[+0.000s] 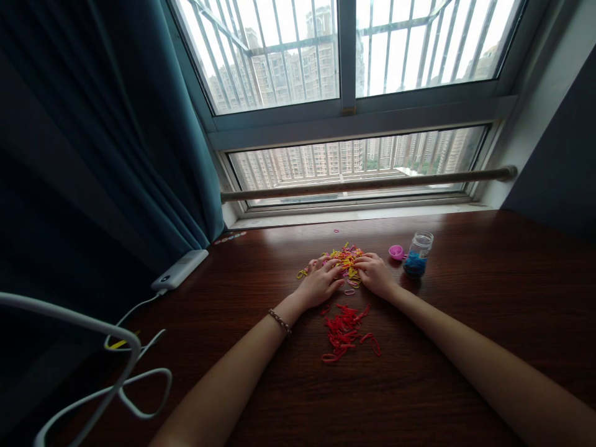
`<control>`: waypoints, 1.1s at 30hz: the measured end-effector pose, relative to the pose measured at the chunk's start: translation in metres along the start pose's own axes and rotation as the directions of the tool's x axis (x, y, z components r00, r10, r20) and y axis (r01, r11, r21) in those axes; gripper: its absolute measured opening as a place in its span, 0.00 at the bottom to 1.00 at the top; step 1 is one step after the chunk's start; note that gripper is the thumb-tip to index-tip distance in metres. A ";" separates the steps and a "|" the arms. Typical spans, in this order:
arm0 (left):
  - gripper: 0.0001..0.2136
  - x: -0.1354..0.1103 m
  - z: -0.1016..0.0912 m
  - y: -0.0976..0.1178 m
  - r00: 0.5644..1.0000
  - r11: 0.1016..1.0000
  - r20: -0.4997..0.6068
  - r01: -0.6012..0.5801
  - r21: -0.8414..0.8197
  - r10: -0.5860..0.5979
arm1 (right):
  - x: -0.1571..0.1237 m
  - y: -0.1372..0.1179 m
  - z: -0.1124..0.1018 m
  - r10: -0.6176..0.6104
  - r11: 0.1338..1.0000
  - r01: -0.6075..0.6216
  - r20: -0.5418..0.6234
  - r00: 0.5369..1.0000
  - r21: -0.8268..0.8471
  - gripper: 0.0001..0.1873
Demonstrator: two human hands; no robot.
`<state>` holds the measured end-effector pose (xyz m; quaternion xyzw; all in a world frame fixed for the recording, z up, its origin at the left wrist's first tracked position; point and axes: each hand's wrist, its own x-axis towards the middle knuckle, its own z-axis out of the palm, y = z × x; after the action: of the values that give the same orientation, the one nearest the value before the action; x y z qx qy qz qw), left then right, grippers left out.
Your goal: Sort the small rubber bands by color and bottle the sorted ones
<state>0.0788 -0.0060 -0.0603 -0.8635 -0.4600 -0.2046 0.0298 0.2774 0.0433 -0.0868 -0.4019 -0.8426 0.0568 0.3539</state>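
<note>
A loose pile of yellow, pink and orange hair ties (345, 256) lies on the brown table. My left hand (321, 282) rests palm down at the pile's left side, fingers spread over its edge. From the right, my right hand (375, 274) touches the pile with its fingers stretched out; its fingertips are partly lost among the loops. Between my forearms, nearer to me, is a separate heap of red hair ties (343, 332). A clear jar (421, 242) holding blue hair ties (415, 265) stands open right of my right hand, beside a pink lid (396, 252).
A white power bank (180, 270) with a cable lies at the left by the blue curtain (186, 155). A thick white cable (84, 320) loops across the lower left. One pink hair tie (336, 231) sits near the window sill. A metal rail (363, 185) crosses the window.
</note>
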 end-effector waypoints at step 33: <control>0.11 0.001 0.000 -0.001 1.000 0.999 0.000 -0.029 -0.021 0.029 | 0.000 -0.004 -0.009 0.097 0.995 -0.097 0.032 0.995 0.017 0.09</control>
<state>0.0790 -0.0048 -0.0605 -0.8704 -0.4452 -0.2090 0.0238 0.2804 0.0395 -0.0788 -0.4381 -0.8270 0.0881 0.3411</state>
